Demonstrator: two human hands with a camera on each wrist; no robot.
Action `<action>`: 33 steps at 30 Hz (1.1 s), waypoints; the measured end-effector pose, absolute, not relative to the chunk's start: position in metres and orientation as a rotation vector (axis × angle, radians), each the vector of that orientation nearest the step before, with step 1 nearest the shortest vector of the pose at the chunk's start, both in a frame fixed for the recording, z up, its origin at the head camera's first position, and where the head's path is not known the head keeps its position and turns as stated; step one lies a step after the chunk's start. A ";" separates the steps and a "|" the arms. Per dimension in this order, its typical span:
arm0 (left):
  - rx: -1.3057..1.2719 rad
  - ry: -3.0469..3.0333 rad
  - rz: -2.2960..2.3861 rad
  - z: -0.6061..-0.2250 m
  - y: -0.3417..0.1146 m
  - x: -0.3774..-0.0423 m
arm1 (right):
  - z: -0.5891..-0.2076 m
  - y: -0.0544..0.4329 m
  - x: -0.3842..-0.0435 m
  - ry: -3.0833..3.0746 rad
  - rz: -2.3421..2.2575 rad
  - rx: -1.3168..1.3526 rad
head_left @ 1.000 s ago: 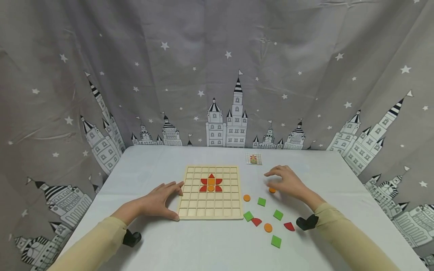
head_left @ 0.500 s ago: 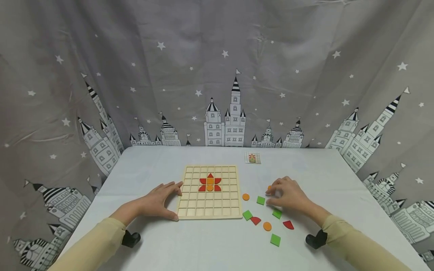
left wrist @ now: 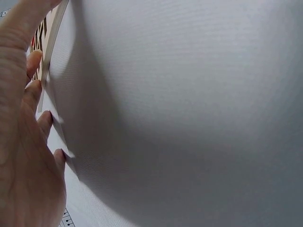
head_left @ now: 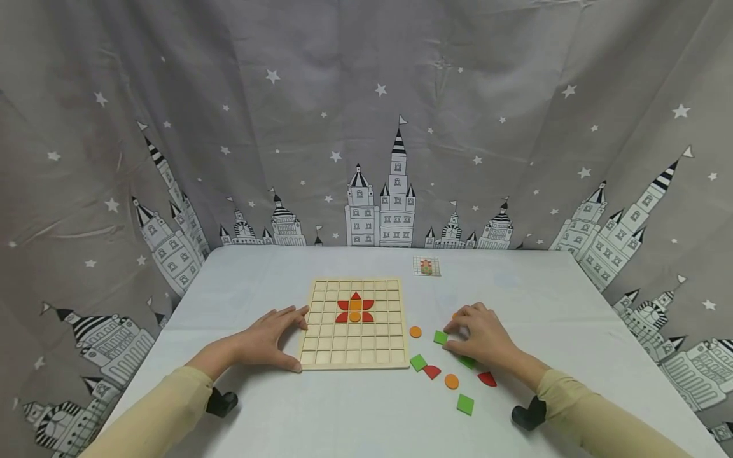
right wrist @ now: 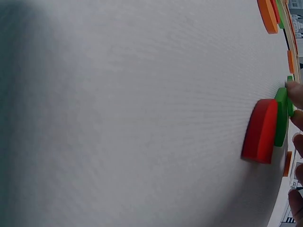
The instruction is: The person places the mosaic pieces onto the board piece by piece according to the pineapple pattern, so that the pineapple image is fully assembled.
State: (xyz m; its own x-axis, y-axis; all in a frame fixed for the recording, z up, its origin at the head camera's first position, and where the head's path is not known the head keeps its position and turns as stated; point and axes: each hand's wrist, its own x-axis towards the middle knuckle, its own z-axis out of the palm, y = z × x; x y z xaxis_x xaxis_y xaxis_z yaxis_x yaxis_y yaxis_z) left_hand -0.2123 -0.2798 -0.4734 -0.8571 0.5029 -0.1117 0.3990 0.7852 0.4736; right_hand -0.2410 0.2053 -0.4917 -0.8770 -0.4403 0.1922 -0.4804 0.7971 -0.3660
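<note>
Behind the white worktop [head_left: 263,420] I see a grey curtain [head_left: 321,38] hanging in soft folds. White stars [head_left: 272,76] are scattered over it, and along its lower part I make out printed castles [head_left: 397,219] in black and white, with striped roofs [head_left: 399,142] and small flags [head_left: 403,119]. Those toward either side look tilted to me.

Head view: even, diffuse light; soft shadows beneath the hands [head_left: 260,343]. The 2 wrist views: dimmer, broad blurred shadows across the bench [head_left: 343,413], curved wide-angle distortion.
</note>
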 end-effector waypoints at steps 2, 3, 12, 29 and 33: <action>0.706 2.745 0.653 -0.474 -0.280 -0.212 | -0.493 0.205 -0.241 -2.888 0.648 0.728; 0.707 2.744 0.653 -0.474 -0.280 -0.212 | -0.493 0.205 -0.241 -2.896 0.665 0.714; 0.699 2.741 0.650 -0.473 -0.280 -0.212 | -0.496 0.204 -0.243 -2.962 0.791 0.620; 0.674 2.741 0.650 -0.475 -0.280 -0.212 | -0.493 0.201 -0.242 -2.930 0.761 0.624; 0.674 2.741 0.656 -0.475 -0.280 -0.212 | -0.494 0.199 -0.242 -2.924 0.764 0.635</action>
State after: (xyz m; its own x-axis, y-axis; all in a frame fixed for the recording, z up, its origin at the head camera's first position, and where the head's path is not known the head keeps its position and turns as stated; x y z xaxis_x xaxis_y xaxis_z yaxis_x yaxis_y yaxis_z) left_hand -0.2123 -0.2803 -0.4747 -0.8638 0.4883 -0.1243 0.3792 0.7923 0.4780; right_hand -0.2422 0.1995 -0.4942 -0.9141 -0.3759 0.1520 -0.4022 0.7931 -0.4574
